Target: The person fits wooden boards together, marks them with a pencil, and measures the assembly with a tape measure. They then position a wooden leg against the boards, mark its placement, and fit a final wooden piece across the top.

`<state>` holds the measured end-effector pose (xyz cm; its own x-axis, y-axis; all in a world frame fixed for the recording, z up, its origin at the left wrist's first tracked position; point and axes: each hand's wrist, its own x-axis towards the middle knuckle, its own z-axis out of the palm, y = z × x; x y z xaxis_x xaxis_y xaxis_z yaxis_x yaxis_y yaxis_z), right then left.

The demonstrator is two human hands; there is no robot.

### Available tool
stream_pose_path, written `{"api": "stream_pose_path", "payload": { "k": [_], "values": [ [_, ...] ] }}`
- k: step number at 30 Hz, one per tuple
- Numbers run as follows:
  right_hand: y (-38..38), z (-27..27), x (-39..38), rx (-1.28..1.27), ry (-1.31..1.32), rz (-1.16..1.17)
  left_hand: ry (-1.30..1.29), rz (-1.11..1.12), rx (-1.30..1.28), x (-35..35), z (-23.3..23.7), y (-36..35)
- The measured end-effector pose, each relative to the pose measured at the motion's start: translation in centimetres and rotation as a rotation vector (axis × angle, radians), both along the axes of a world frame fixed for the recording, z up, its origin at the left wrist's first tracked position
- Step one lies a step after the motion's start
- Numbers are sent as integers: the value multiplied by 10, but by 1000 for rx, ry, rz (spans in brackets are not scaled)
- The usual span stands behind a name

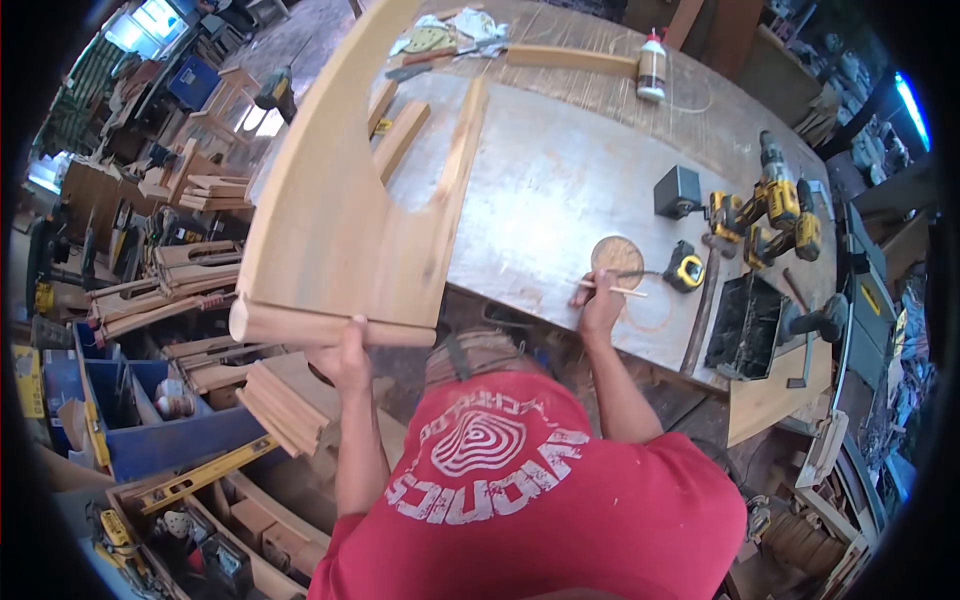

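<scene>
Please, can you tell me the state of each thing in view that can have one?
Left hand: closed on the near edge of a wooden panel
Wooden panel: held
Right hand: closed around a pencil
Pencil: held
Bottle: upright
Tape measure: set down
Yellow drill: set down
Blue bin: open
Light tube: on

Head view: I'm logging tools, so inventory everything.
Table: 1, grey-brown, ahead
Curved panel: 1, light brown, left hand
Stick: 1, pale, right hand
Disc: 1, tan, beside right hand
Tape measure: 1, yellow-black, beside disc
Box: 1, dark grey, table
Drills: 2+, yellow-black, table's right
Bottle: 1, white-red, far side
Tray: 1, black, table's right
Bins: several, blue, left
Wood pieces: many, brown, left
Shirt: 1, red, wearer
Left hand: 1, under panel
Right hand: 1, table
</scene>
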<state>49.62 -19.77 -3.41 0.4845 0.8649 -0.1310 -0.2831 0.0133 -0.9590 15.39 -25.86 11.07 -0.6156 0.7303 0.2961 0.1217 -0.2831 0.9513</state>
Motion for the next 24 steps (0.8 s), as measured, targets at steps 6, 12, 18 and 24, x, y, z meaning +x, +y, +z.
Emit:
{"api": "stream_pose_path", "payload": {
  "k": [6, 12, 18, 24],
  "values": [
    [1, -4, 1, -4, -23, 27, 146, -15, -17, 34, 24, -5],
    [-5, -5, 1, 8, -93, 79, 205, 90, 12, -29, 80, -18],
    [-3, -8, 4, 2, -38, 145, 113, 309, 55, -120, 163, -167],
    [6, -7, 5, -61, -17, 181, 218, 735, -72, -139, 239, -359]
  ]
}}
